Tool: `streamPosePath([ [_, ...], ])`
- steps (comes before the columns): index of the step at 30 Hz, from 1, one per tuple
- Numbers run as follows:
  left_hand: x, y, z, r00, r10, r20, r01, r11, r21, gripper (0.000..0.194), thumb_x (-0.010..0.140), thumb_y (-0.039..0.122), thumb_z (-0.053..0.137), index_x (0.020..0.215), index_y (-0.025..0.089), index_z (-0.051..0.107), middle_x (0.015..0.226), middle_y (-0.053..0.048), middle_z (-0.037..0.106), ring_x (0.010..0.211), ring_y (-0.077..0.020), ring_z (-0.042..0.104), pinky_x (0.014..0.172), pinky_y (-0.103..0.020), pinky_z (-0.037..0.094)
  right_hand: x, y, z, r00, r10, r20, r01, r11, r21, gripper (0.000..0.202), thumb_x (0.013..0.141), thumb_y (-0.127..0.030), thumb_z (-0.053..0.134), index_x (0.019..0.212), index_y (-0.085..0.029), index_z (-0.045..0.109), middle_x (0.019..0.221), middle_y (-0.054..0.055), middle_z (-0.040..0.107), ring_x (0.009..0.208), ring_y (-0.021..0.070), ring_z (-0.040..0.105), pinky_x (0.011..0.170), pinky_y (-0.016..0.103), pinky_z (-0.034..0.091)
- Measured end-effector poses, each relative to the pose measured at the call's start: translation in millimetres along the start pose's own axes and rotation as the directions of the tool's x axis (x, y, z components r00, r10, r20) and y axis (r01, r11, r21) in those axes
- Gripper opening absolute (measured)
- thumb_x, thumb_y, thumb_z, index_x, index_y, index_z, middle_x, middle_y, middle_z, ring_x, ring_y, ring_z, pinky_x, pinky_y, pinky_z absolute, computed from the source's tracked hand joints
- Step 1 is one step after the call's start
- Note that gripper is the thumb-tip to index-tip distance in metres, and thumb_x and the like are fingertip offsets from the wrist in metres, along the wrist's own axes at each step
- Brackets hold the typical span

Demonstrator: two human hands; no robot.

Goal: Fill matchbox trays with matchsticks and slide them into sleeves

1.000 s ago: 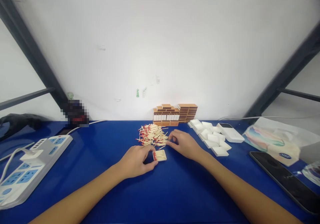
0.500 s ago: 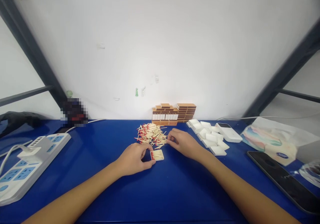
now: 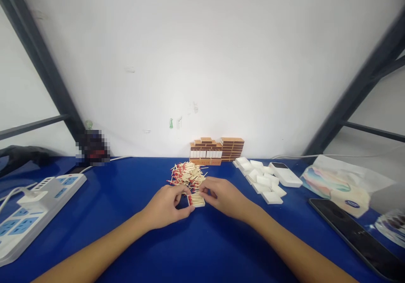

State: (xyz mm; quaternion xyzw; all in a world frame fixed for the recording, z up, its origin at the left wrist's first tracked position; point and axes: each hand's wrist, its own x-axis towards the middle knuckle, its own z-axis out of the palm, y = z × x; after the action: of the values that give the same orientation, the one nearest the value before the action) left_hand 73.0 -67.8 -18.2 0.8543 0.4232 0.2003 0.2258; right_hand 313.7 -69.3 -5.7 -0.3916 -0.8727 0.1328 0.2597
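Note:
A small white matchbox tray [image 3: 199, 205] lies on the blue table in front of me, with red-tipped matches inside, heads to the left. My left hand [image 3: 164, 206] grips its left end between thumb and fingers. At the tray's right end, my right hand [image 3: 224, 196] is closed in a pinch on what looks like a match; the fingertips partly hide it. Just behind both hands spreads a loose pile of matches [image 3: 186, 172], heads pointing various ways.
Brown matchbox sleeves [image 3: 232, 149] are stacked by the wall. Several white trays [image 3: 261, 178] lie to the right, near a white device [image 3: 286, 175], a tissue pack [image 3: 337, 186] and a black phone [image 3: 351, 228]. A power strip [image 3: 41, 215] sits at left.
My right hand has moved from the right edge of the match pile to the right end of the tray. The left hand keeps its grip. The view has tilted slightly.

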Motion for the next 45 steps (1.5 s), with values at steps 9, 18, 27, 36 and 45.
streamPosePath([
  [9,1.0,1.6,2.5,0.999,-0.025,0.031,0.025,1.0,0.01,0.032,0.079,0.041,0.073,0.104,0.022,0.066,0.056,0.009,0.044,0.051,-0.0109,0.042,0.053,-0.024,0.027,-3.3,-3.5,1.7,0.999,-0.016,0.044,0.015,1.0,0.02,0.005,0.089,-0.017,0.067,0.088,-0.021,0.07,0.085,0.0,0.064,0.074,0.0131,0.057,0.064,0.023,0.038],
  [18,-2.7,-1.4,-7.8,0.999,-0.018,0.047,0.015,0.998,0.054,0.029,0.082,0.043,0.07,0.104,0.025,0.066,0.057,0.009,0.045,0.051,-0.0106,0.042,0.054,-0.025,0.028,2.6,35.7,-7.7,0.979,0.181,-0.09,-0.193,0.969,-0.156,0.017,0.096,-0.02,0.056,0.083,-0.02,0.067,0.08,0.001,0.061,0.071,0.0151,0.055,0.066,0.027,0.038],
  [27,-7.0,2.3,-12.0,0.993,0.009,0.12,-0.015,0.999,0.044,0.029,0.077,0.042,0.074,0.102,0.029,0.069,0.058,0.009,0.048,0.053,-0.0105,0.044,0.055,-0.025,0.03,-0.7,26.3,3.6,0.997,0.069,0.03,-0.068,0.998,-0.019,0.01,0.091,-0.018,0.062,0.098,-0.023,0.066,0.093,0.001,0.059,0.071,0.0129,0.055,0.065,0.025,0.041],
  [36,-6.0,3.0,-10.9,0.994,0.028,0.106,-0.031,0.999,0.024,0.031,0.078,0.041,0.075,0.104,0.028,0.069,0.057,0.009,0.048,0.051,-0.0097,0.044,0.054,-0.024,0.03,1.8,27.2,12.9,0.992,0.105,0.076,-0.108,0.994,0.029,0.006,0.094,-0.02,0.064,0.089,-0.021,0.065,0.088,0.0,0.059,0.077,0.0143,0.056,0.069,0.025,0.042],
  [45,-2.8,-4.0,-11.0,0.994,0.028,0.103,-0.036,0.997,0.071,0.031,0.08,0.042,0.073,0.107,0.026,0.068,0.059,0.008,0.051,0.053,-0.0107,0.047,0.056,-0.024,0.031,2.2,26.1,8.8,0.986,0.13,0.103,-0.129,0.991,-0.019,0.01,0.096,-0.025,0.065,0.087,-0.02,0.063,0.091,0.001,0.06,0.079,0.0149,0.056,0.069,0.025,0.041],
])
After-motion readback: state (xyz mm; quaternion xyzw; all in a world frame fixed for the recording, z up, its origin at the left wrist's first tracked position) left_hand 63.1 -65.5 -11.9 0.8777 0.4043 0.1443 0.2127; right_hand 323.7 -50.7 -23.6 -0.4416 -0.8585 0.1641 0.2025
